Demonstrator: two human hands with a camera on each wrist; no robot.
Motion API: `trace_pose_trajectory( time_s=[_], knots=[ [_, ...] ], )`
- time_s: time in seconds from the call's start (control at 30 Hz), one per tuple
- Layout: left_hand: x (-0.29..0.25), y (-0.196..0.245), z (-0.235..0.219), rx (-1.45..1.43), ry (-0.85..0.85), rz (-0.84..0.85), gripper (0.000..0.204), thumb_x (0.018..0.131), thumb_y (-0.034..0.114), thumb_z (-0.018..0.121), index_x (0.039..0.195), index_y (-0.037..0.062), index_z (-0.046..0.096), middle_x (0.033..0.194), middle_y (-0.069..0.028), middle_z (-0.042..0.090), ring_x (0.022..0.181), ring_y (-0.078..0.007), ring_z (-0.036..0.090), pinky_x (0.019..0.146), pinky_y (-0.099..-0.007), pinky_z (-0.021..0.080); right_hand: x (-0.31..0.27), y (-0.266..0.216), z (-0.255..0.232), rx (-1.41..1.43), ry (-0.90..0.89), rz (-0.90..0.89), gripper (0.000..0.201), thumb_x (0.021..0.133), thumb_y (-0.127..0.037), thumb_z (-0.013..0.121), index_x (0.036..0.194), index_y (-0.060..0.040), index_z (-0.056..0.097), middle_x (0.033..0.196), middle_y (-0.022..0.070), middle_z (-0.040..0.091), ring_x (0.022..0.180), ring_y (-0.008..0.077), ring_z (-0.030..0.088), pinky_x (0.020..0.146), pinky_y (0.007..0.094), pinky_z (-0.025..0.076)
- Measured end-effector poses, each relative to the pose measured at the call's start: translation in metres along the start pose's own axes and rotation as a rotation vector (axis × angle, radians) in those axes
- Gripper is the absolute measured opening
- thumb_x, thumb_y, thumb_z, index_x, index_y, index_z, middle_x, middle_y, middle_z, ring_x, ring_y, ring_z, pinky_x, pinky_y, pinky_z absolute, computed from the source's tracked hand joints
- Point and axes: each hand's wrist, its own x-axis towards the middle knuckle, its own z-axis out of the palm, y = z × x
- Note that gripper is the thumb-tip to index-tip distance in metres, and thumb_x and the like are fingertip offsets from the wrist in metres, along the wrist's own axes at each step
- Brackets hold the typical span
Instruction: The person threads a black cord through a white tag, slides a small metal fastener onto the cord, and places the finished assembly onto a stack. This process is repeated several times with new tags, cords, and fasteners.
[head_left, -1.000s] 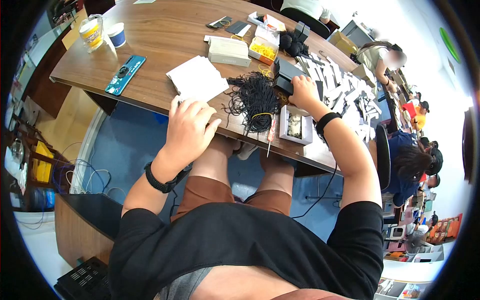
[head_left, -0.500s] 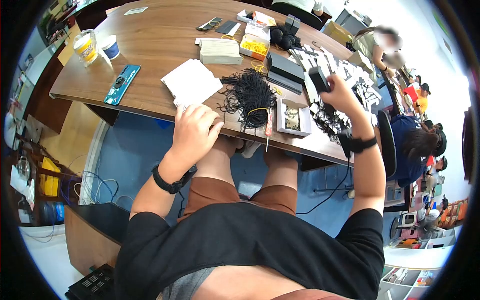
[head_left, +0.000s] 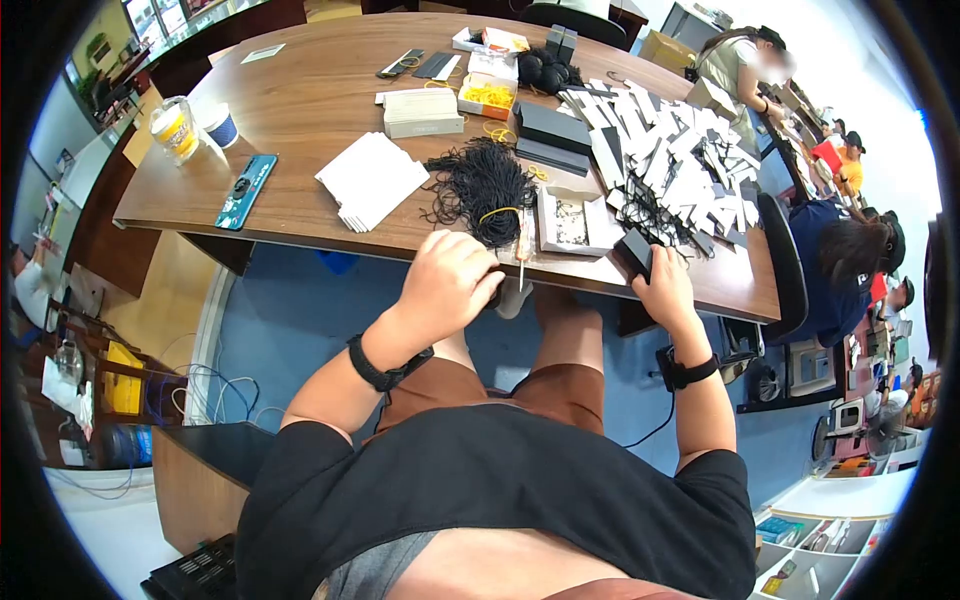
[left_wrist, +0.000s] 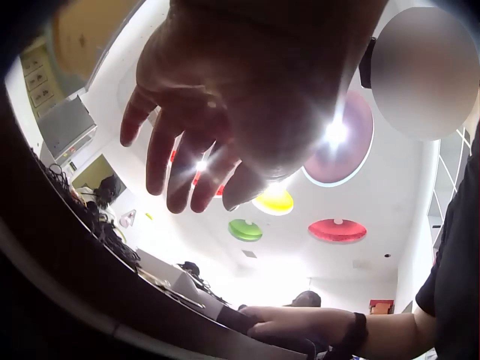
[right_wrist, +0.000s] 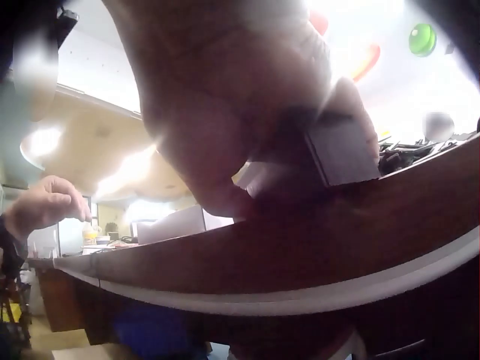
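My right hand [head_left: 668,290] grips a small black block [head_left: 633,250], which looks like a stack of cards, by the table's front edge. In the right wrist view the block's [right_wrist: 345,154] layered edge shows beside the fingers. My left hand [head_left: 447,283] hovers off the front edge, palm down, fingers loosely bent and holding nothing. Just beyond it lie a bundle of black cords [head_left: 488,180] tied with a yellow band, and a thin tool [head_left: 524,238] with a pale handle. An open white box [head_left: 546,222] of small pieces sits between the cords and my right hand.
A big pile of black and white strips [head_left: 680,150] covers the table's right side. White cards [head_left: 370,180], black card stacks [head_left: 553,135] and a box of yellow bands [head_left: 488,97] lie around the cords. A phone [head_left: 247,192] and cups [head_left: 218,127] stand at left. Other people work at right.
My right hand has taken the black block from the black stacks, swung right over the strips, then come down to the front edge. My left hand has moved right, off the white cards.
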Motion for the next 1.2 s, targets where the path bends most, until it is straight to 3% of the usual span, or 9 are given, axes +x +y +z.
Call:
trace_pose_trajectory(
  time_s=[0.17, 0.27, 0.3, 0.4, 0.43, 0.53, 0.7, 0.8, 1.2],
  knots=[
    [-0.010, 0.010, 0.031, -0.138, -0.096, 0.001, 0.012, 0.076, 0.015, 0.065, 0.081, 0.0037, 0.063, 0.079, -0.0091, 0.062, 0.076, -0.0271, 0.058, 0.069, -0.0363, 0.046, -0.006, 0.001, 0.001, -0.037, 0.063, -0.010, 0.044, 0.071, -0.013, 0.059, 0.108, 0.0078, 0.047, 0.100, 0.0232, 0.052, 0.093, 0.0394, 0.050, 0.085, 0.0443, 0.042],
    [-0.018, 0.025, 0.032, -0.290, -0.168, -0.146, 0.016, 0.079, 0.018, 0.066, 0.085, 0.0038, 0.064, 0.077, -0.0099, 0.062, 0.073, -0.0231, 0.058, 0.067, -0.0328, 0.047, -0.022, -0.023, -0.023, 0.079, 0.187, 0.002, 0.045, 0.075, -0.012, 0.057, 0.113, 0.0070, 0.045, 0.103, 0.0246, 0.051, 0.098, 0.0409, 0.049, 0.087, 0.0431, 0.041],
    [-0.022, 0.025, 0.036, -0.458, -0.283, -0.298, 0.024, 0.082, 0.023, 0.067, 0.094, 0.0024, 0.064, 0.081, -0.0069, 0.061, 0.073, -0.0147, 0.057, 0.066, -0.0281, 0.046, -0.028, -0.043, -0.039, 0.284, 0.106, -0.001, 0.046, 0.076, -0.012, 0.057, 0.115, 0.0059, 0.044, 0.104, 0.0251, 0.050, 0.101, 0.0413, 0.048, 0.088, 0.0416, 0.040],
    [-0.028, 0.026, 0.049, -0.817, -0.352, -0.556, 0.032, 0.081, 0.028, 0.068, 0.094, -0.0010, 0.060, 0.082, -0.0053, 0.060, 0.071, -0.0122, 0.056, 0.063, -0.0265, 0.046, -0.043, -0.085, -0.034, 0.744, -0.189, -0.158, 0.049, 0.078, -0.010, 0.056, 0.122, 0.0038, 0.040, 0.109, 0.0240, 0.049, 0.106, 0.0360, 0.048, 0.093, 0.0375, 0.038],
    [-0.034, 0.022, 0.059, -0.976, -0.363, -0.592, 0.045, 0.082, 0.032, 0.069, 0.106, -0.0038, 0.055, 0.088, -0.0035, 0.057, 0.075, -0.0070, 0.053, 0.066, -0.0233, 0.046, -0.047, -0.096, -0.015, 0.845, -0.226, -0.201, 0.049, 0.078, -0.010, 0.057, 0.121, 0.0041, 0.039, 0.109, 0.0226, 0.048, 0.105, 0.0348, 0.048, 0.094, 0.0376, 0.037],
    [-0.048, 0.025, 0.072, -1.085, -0.184, -0.614, 0.048, 0.083, 0.031, 0.068, 0.112, -0.0045, 0.051, 0.088, -0.0035, 0.057, 0.079, -0.0096, 0.056, 0.071, -0.0263, 0.048, -0.058, -0.123, 0.039, 1.091, -0.278, -0.253, 0.048, 0.080, -0.008, 0.056, 0.122, 0.0037, 0.037, 0.110, 0.0204, 0.045, 0.108, 0.0322, 0.046, 0.095, 0.0366, 0.035],
    [-0.070, 0.012, 0.089, -0.644, -0.152, -0.562, 0.043, 0.080, 0.023, 0.068, 0.113, 0.0002, 0.052, 0.103, -0.0135, 0.054, 0.092, -0.0253, 0.057, 0.083, -0.0341, 0.046, -0.067, -0.135, 0.095, 1.249, -0.237, -0.243, 0.051, 0.082, -0.006, 0.052, 0.128, 0.0023, 0.031, 0.115, 0.0166, 0.043, 0.111, 0.0275, 0.044, 0.098, 0.0343, 0.033],
    [-0.063, 0.010, 0.087, -0.662, -0.200, -0.516, 0.043, 0.081, 0.024, 0.069, 0.113, 0.0002, 0.053, 0.103, -0.0098, 0.053, 0.095, -0.0185, 0.054, 0.083, -0.0326, 0.046, -0.064, -0.134, 0.103, 1.357, -0.271, -0.193, 0.052, 0.082, -0.004, 0.047, 0.130, 0.0012, 0.028, 0.119, 0.0150, 0.043, 0.114, 0.0235, 0.041, 0.100, 0.0334, 0.031],
    [-0.062, 0.013, 0.079, -0.379, -0.222, -0.423, 0.047, 0.078, 0.029, 0.068, 0.113, 0.0007, 0.053, 0.103, -0.0141, 0.054, 0.091, -0.0292, 0.058, 0.080, -0.0359, 0.048, -0.062, -0.142, 0.121, 1.501, -0.256, -0.130, 0.048, 0.082, -0.009, 0.040, 0.128, 0.0007, 0.030, 0.117, 0.0140, 0.046, 0.112, 0.0214, 0.044, 0.098, 0.0337, 0.034]
  ],
)
